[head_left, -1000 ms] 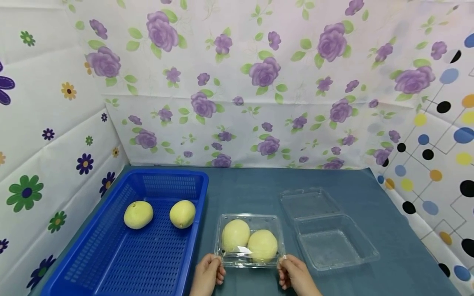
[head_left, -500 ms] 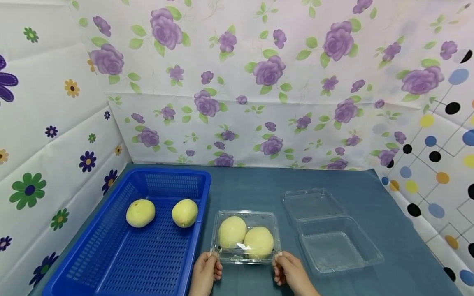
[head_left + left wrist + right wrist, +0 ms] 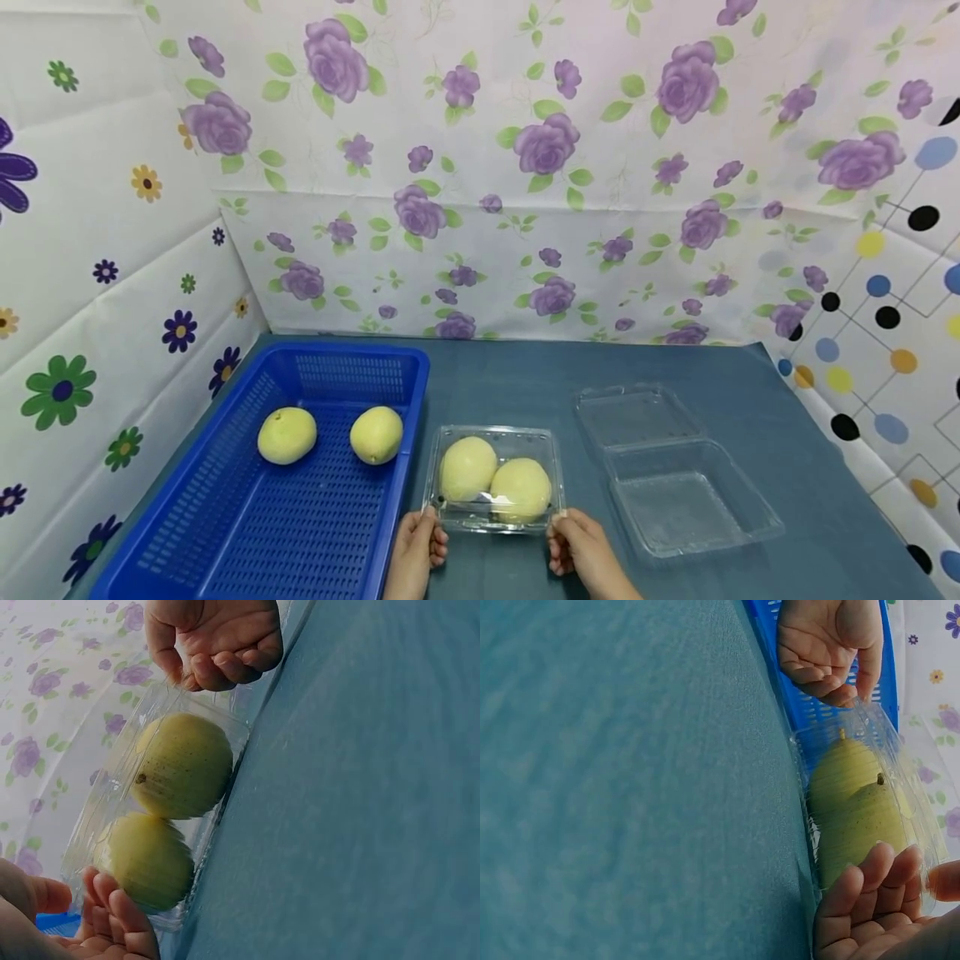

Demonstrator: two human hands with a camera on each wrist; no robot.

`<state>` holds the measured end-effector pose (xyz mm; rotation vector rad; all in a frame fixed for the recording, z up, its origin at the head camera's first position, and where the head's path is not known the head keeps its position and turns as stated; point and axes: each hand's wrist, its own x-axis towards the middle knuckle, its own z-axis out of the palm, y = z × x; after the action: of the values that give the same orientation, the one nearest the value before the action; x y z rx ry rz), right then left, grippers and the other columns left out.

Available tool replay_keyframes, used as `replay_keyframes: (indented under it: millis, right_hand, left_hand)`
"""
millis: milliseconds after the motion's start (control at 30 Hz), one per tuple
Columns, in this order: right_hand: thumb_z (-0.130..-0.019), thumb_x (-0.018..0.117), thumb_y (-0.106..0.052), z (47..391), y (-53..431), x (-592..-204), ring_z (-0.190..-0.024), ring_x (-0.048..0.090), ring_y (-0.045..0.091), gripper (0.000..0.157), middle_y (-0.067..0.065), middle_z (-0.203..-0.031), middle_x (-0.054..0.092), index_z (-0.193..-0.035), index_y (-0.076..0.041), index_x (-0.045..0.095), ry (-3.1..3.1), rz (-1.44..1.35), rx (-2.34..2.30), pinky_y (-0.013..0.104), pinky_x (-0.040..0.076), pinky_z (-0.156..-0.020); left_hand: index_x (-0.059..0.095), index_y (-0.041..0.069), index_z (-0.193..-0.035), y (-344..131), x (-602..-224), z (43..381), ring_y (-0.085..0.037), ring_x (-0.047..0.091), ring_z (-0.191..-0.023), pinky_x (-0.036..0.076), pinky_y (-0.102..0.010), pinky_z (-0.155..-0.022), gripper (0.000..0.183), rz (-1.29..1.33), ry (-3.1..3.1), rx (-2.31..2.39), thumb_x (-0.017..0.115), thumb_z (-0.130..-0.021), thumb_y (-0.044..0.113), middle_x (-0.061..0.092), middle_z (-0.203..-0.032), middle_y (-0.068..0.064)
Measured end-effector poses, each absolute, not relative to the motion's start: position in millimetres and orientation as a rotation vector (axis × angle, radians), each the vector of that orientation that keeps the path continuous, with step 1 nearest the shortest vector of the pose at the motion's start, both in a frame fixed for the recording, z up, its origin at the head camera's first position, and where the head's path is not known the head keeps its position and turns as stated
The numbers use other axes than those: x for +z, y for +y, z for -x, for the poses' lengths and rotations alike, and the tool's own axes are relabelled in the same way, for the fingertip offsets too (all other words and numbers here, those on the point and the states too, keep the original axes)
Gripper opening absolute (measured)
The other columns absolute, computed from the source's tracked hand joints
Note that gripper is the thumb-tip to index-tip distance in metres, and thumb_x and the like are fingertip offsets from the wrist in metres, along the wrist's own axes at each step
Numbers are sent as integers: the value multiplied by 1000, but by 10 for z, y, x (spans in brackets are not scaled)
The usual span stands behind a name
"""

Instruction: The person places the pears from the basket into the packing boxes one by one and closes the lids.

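Observation:
In front of me a closed clear plastic clamshell box [image 3: 495, 517] sits on the cloth with two pale yellow, pear-like fruits [image 3: 468, 469] side by side inside. Short stems show on them in the right wrist view. My left hand [image 3: 415, 546] pinches the box's near left corner between thumb and fingers. At the near right corner, my right hand [image 3: 579, 542] pinches the rim in the same way. From the left wrist view, the left hand's [image 3: 112, 919] thumb and fingers lie on either side of the box edge.
A blue plastic basket [image 3: 300, 533] stands to the left, holding two more yellow fruits [image 3: 287, 435]. To the right lies a second clear clamshell [image 3: 678, 500] with its lid folded back and nothing inside. Flower-printed sheets [image 3: 480, 200] hang behind the teal cloth [image 3: 495, 383].
Between the frames the head view shifts a little, and the box with both hands ends slightly farther left, nearer the basket. Both hands keep their pinch on the corners.

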<state>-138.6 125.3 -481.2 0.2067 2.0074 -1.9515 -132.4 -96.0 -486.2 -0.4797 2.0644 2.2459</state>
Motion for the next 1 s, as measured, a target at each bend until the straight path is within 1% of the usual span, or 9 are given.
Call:
replay_keyframes:
  millis: [167,300,433,500,667,833,1000]
  right_hand:
    - [-97,40,-17,1361,1266,-4811,-52,52,11,24,-2,-61,50,-79,-8,53,2010,-224,-1932,27,46,-54]
    - [-97,40,-20,1345,1268,-4800,-53,53,11,25,-2,-63,51,-80,-7,55,2034,-235,-1906,26,47,-54]
    - [-99,40,-23,1334,1274,-4792,-55,53,11,29,-2,-64,52,-83,-5,56,2053,-229,-1879,27,47,-55]
    - [-100,41,-25,1326,1280,-4792,-55,53,11,31,-2,-64,52,-84,-4,57,2069,-240,-1858,27,46,-55]
    - [-99,46,-29,1308,1286,-4792,-54,52,11,33,-1,-64,52,-84,-3,57,2115,-267,-1825,26,46,-55]
    - [-98,51,-28,1279,1284,-4782,-55,51,13,30,0,-65,53,-78,-6,53,2188,-226,-1768,28,45,-55]
    - [-95,55,-27,1249,1285,-4769,-57,51,14,27,1,-66,55,-80,-4,53,2263,-171,-1691,30,45,-56]
  left_hand:
    - [50,0,-85,-946,-4805,1283,-3,46,-50,41,-15,-48,27,450,2116,2188,36,-101,17,48,-63,5]
    - [52,-2,-86,-923,-4754,1231,-6,49,-53,43,-19,-49,29,405,2202,2062,41,-100,22,52,-64,4]
    - [54,-1,-86,-916,-4731,1182,-8,52,-55,46,-23,-51,30,378,2273,1955,48,-98,26,56,-65,3]
    - [54,1,-83,-917,-4725,1164,-8,53,-54,46,-25,-52,31,366,2291,1918,50,-97,28,57,-65,4]
    - [55,2,-79,-918,-4715,1129,-9,53,-55,47,-27,-55,30,324,2294,1891,54,-96,27,58,-64,4]
    - [56,0,-84,-919,-4675,1106,-10,54,-59,48,-28,-57,25,265,2263,1908,54,-95,22,58,-67,3]
    - [57,-2,-92,-944,-4574,1098,-12,56,-64,48,-29,-59,25,189,2243,1937,53,-96,22,60,-73,0]
